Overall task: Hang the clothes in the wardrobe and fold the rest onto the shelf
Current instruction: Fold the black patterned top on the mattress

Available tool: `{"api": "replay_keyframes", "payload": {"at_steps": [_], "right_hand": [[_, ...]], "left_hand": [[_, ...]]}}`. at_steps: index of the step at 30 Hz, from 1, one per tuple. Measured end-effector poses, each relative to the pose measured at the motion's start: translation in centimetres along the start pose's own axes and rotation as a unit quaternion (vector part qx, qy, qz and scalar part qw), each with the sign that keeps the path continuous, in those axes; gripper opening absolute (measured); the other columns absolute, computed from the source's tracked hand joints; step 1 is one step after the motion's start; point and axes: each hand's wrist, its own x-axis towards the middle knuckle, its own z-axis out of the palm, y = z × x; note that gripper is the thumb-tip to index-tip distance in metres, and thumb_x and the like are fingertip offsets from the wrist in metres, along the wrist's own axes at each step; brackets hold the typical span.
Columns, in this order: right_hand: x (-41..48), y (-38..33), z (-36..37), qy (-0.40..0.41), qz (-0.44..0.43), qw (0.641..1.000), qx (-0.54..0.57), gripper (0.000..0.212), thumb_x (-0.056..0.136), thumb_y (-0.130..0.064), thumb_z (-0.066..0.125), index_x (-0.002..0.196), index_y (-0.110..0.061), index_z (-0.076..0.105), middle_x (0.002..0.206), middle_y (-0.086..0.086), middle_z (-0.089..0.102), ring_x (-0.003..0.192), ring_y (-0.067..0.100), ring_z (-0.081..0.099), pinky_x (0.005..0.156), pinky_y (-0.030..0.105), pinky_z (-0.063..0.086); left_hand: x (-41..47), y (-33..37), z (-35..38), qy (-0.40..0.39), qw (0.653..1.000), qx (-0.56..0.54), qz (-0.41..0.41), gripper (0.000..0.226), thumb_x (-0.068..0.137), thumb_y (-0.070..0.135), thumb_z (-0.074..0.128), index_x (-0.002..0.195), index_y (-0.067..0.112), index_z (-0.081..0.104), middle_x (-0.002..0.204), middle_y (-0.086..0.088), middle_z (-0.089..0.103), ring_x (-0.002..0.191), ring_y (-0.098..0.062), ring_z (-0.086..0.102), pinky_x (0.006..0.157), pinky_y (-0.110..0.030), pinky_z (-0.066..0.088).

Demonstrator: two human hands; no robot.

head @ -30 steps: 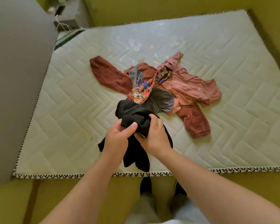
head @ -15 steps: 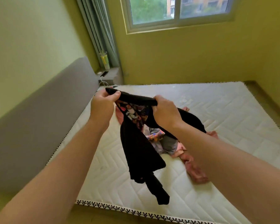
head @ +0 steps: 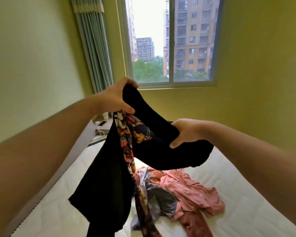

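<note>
Progress: early, by my reading; nothing in view is hung or folded, and no wardrobe or shelf shows
Left hand [head: 116,98]: raised, fingers and thumb curled round one end of the black garment [head: 106,177]
Right hand [head: 183,132]: lower, gripping the other end of the same top edge
Black garment: held in the air above the mattress [head: 246,211], sagging between the hands and hanging past the bottom of the view
Patterned cloth [head: 128,134]: caught up with the black garment, trailing from near the left hand down to the pile
Left to do: the pink clothes [head: 191,190] and grey garment [head: 162,197] lie crumpled together on the mattress, unsorted
Materials: the black garment is matte, soft and limp; the patterned cloth is thin with a busy orange print; the pink clothes look plush; the mattress is white and quilted in zigzags
</note>
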Motion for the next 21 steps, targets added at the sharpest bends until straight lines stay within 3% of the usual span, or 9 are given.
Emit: {"api": "replay_keyframes", "payload": {"at_steps": [2, 5, 8, 11, 13, 15, 17, 19, 21], "right_hand": [[0.4, 1.1, -1.2, 0.079, 0.028, 0.994, 0.065, 0.025, 0.084, -0.023, 0.074, 0.105, -0.027, 0.061, 0.097, -0.005, 0.066, 0.092, 0.016, 0.065, 0.078, 0.031, 0.051], [1.2, 1.7, -3.7, 0.252, 0.057, 0.954, 0.151, 0.023, 0.093, -0.025, 0.063, 0.111, -0.015, 0.052, 0.097, 0.007, 0.062, 0.091, 0.028, 0.061, 0.067, 0.034, 0.043], [1.4, 1.1, -5.6, 0.337, 0.023, 0.938, 0.083, 0.026, 0.098, -0.032, 0.058, 0.116, -0.017, 0.046, 0.100, 0.007, 0.061, 0.085, 0.027, 0.057, 0.065, 0.034, 0.039], [0.2, -0.2, -7.3, 0.275, -0.039, 0.961, -0.002, 0.039, 0.087, -0.049, 0.070, 0.113, -0.026, 0.051, 0.099, -0.006, 0.060, 0.086, 0.016, 0.058, 0.073, 0.032, 0.044], [-0.1, -0.6, -8.2, 0.158, -0.017, 0.984, -0.077, 0.045, 0.076, -0.053, 0.078, 0.108, -0.028, 0.059, 0.098, -0.011, 0.065, 0.089, 0.012, 0.063, 0.080, 0.031, 0.051], [0.4, -0.4, -8.8, 0.098, 0.046, 0.979, -0.173, 0.046, 0.076, -0.049, 0.079, 0.109, -0.019, 0.065, 0.097, -0.002, 0.067, 0.091, 0.020, 0.065, 0.085, 0.039, 0.056], [1.2, -0.2, -9.3, 0.142, 0.088, 0.961, -0.221, 0.039, 0.083, -0.046, 0.073, 0.108, -0.016, 0.065, 0.096, 0.002, 0.064, 0.089, 0.024, 0.063, 0.083, 0.041, 0.056], [1.8, -0.2, -9.4, 0.267, 0.124, 0.922, -0.251, 0.029, 0.091, -0.048, 0.062, 0.102, -0.020, 0.062, 0.093, 0.001, 0.061, 0.086, 0.026, 0.061, 0.079, 0.037, 0.052], [2.5, -0.2, -9.3, 0.361, 0.135, 0.891, -0.238, 0.026, 0.095, -0.042, 0.057, 0.107, -0.019, 0.054, 0.091, 0.004, 0.060, 0.087, 0.031, 0.061, 0.083, 0.041, 0.046]], "left_hand": [[0.9, 0.9, -0.9, -0.011, 0.999, 0.029, 0.013, 0.086, 0.070, 0.011, 0.087, 0.138, 0.036, 0.040, 0.128, 0.001, 0.050, 0.117, -0.021, 0.056, 0.096, -0.038, 0.055], [2.5, 1.6, -2.7, -0.010, 0.999, 0.038, 0.002, 0.102, 0.064, 0.017, 0.093, 0.146, 0.035, 0.035, 0.132, 0.004, 0.051, 0.122, -0.018, 0.053, 0.102, -0.037, 0.050], [3.8, 1.7, -4.1, 0.021, 0.988, 0.150, 0.010, 0.091, 0.064, 0.014, 0.091, 0.140, 0.028, 0.043, 0.126, 0.005, 0.057, 0.119, -0.018, 0.053, 0.100, -0.038, 0.046], [4.5, 1.6, -5.7, 0.138, 0.939, 0.309, 0.053, 0.053, 0.076, 0.013, 0.083, 0.122, 0.021, 0.057, 0.109, 0.001, 0.060, 0.107, -0.022, 0.056, 0.087, -0.034, 0.042], [4.6, 0.8, -6.9, 0.187, 0.913, 0.357, 0.072, 0.038, 0.080, 0.010, 0.077, 0.114, 0.019, 0.060, 0.103, -0.004, 0.062, 0.100, -0.027, 0.058, 0.079, -0.037, 0.045], [4.6, 0.0, -7.8, 0.213, 0.885, 0.407, 0.074, 0.035, 0.082, 0.008, 0.070, 0.113, 0.022, 0.060, 0.102, -0.008, 0.061, 0.093, -0.030, 0.059, 0.072, -0.041, 0.048], [4.3, -0.6, -7.9, 0.227, 0.856, 0.462, 0.053, 0.030, 0.086, 0.011, 0.064, 0.113, 0.024, 0.061, 0.099, -0.007, 0.058, 0.083, -0.027, 0.055, 0.063, -0.037, 0.043], [3.9, -0.8, -7.8, 0.235, 0.836, 0.495, 0.030, 0.026, 0.088, 0.010, 0.060, 0.111, 0.022, 0.063, 0.092, -0.006, 0.054, 0.075, -0.026, 0.052, 0.059, -0.034, 0.039], [3.5, -1.1, -8.1, 0.251, 0.820, 0.514, 0.018, 0.028, 0.087, 0.006, 0.060, 0.111, 0.020, 0.064, 0.087, -0.005, 0.049, 0.072, -0.025, 0.048, 0.057, -0.034, 0.038]]}}
